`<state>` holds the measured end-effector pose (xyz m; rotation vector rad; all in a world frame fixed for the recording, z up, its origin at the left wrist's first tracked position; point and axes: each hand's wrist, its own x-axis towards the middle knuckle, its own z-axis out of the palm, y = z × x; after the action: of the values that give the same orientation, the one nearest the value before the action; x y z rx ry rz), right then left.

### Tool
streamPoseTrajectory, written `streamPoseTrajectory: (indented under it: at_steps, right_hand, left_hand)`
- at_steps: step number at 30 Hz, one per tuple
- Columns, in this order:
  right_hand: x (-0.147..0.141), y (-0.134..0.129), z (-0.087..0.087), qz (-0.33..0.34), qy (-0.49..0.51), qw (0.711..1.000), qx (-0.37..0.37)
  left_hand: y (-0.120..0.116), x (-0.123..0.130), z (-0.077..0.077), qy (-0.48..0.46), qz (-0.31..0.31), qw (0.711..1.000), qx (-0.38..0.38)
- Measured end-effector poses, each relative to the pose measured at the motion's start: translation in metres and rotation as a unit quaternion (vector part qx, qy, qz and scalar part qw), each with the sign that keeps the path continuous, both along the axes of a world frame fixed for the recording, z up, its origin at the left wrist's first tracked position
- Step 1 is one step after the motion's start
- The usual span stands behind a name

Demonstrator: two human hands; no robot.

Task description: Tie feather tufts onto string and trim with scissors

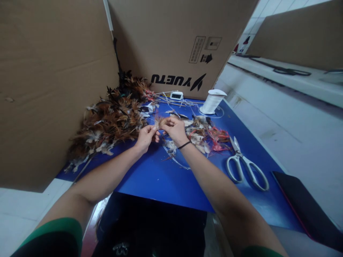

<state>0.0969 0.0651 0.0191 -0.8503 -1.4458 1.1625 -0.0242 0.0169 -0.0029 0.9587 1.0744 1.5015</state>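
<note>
noted at back: tall cardboard carton, printed in black with "yuetu" upside down, plus handling marks. to the left, large brown cardboard panel, standing close alongside. near foot of carton, small white device with dark display, set on blue surface. at right edge of surface, flat black slab with red rim. farther right, white ledge, bearing black cord and, toward far end, small blurred bottle. above ledge, brown cardboard sheet; beyond, white tiled wall.
</note>
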Motion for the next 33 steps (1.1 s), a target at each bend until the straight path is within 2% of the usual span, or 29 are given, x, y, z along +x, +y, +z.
streamPoseTrajectory:
  at_steps: [6, 10, 13, 18, 25, 28, 31, 33]
  right_hand:
    - [-0.001, 0.005, -0.008, 0.004, -0.025, 0.999, 0.021]
    - [-0.001, 0.010, -0.014, -0.006, -0.053, 0.996, 0.074]
    - [-0.001, 0.010, -0.015, -0.027, -0.075, 0.990, 0.112]
    - [-0.002, 0.003, -0.012, -0.036, -0.098, 0.987, 0.125]
    - [-0.003, -0.002, -0.007, -0.031, -0.095, 0.989, 0.110]
    - [0.000, 0.002, -0.005, -0.022, -0.079, 0.994, 0.078]
    - [0.005, 0.011, -0.006, -0.041, -0.062, 0.997, 0.030]
    - [0.010, 0.017, -0.008, -0.067, -0.078, 0.994, 0.041]
  left_hand:
    - [0.000, 0.001, 0.000, 0.003, 0.006, 1.000, -0.016]
    - [-0.001, 0.002, 0.002, 0.002, 0.007, 1.000, -0.023]
    - [-0.001, 0.002, 0.003, 0.000, 0.011, 1.000, -0.029]
    - [-0.001, 0.003, 0.004, -0.010, 0.022, 0.999, -0.034]
    - [0.000, 0.002, 0.003, -0.014, 0.015, 0.999, -0.029]
    - [0.001, -0.001, 0.006, -0.026, 0.014, 0.999, -0.021]
    - [0.005, -0.009, 0.012, -0.051, 0.044, 0.998, -0.005]
    - [0.008, -0.017, 0.016, -0.078, 0.075, 0.994, 0.009]
